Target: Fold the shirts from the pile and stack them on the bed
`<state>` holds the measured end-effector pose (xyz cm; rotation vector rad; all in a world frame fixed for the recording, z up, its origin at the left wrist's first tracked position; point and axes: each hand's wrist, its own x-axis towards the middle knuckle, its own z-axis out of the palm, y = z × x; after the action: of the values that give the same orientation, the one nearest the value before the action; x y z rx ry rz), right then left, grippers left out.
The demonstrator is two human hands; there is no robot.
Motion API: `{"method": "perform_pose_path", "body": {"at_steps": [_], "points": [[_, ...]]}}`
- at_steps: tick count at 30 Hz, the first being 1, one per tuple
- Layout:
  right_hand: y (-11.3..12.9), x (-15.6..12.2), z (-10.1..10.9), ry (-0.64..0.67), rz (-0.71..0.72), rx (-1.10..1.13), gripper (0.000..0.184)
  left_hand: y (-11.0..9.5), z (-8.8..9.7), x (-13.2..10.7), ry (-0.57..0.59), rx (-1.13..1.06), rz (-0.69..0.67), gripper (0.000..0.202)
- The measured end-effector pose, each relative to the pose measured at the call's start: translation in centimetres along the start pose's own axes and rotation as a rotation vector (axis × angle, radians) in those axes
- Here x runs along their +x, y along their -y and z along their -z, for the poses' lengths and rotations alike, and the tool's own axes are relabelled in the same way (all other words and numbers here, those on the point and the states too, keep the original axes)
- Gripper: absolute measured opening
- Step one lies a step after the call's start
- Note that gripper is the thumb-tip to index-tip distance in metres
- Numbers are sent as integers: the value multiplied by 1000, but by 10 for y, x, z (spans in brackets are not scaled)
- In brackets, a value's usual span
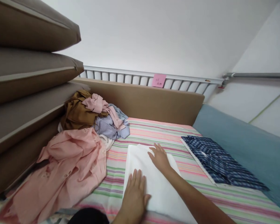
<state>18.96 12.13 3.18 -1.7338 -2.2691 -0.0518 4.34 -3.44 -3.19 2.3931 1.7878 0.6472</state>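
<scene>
A folded white cloth [154,183] lies flat on the striped bed sheet [154,130]. My left hand [134,194] rests palm down on its near left part, fingers stretched out together. My right hand [160,157] lies flat on the cloth's far end, fingers spread toward the far left corner. Neither hand grips anything.
A heap of unfolded clothes sits to the left: a pink garment [70,168], a brown one [77,113], a pale blue one [112,126]. A folded blue plaid shirt [219,161] lies at the right. Stacked brown cushions [25,77] line the left, a tan headboard [151,101] the back.
</scene>
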Motion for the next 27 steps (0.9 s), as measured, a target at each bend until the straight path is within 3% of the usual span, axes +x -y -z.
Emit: {"method": "perform_pose_path", "body": {"at_steps": [2, 5, 9, 14, 20, 24, 27], "points": [[36, 26, 3, 66, 1, 84, 37, 2, -8, 0, 22, -29, 12, 59], [79, 64, -9, 142, 37, 128, 39, 1, -19, -1, 68, -81, 50, 61], [109, 97, -34, 259, 171, -17, 50, -4, -21, 5, 138, -181, 90, 64], [111, 114, -45, 448, 184, -181, 62, -7, -25, 16, 206, -301, 114, 65], [97, 121, -44, 518, 148, -108, 34, -6, -33, 20, 191, -339, 106, 71], [92, 113, -53, 467, 157, -21, 22, -4, -24, 20, 216, -353, 114, 70], [91, 98, -72, 299, 156, 63, 22, -4, -19, 19, 244, -367, 131, 69]]}}
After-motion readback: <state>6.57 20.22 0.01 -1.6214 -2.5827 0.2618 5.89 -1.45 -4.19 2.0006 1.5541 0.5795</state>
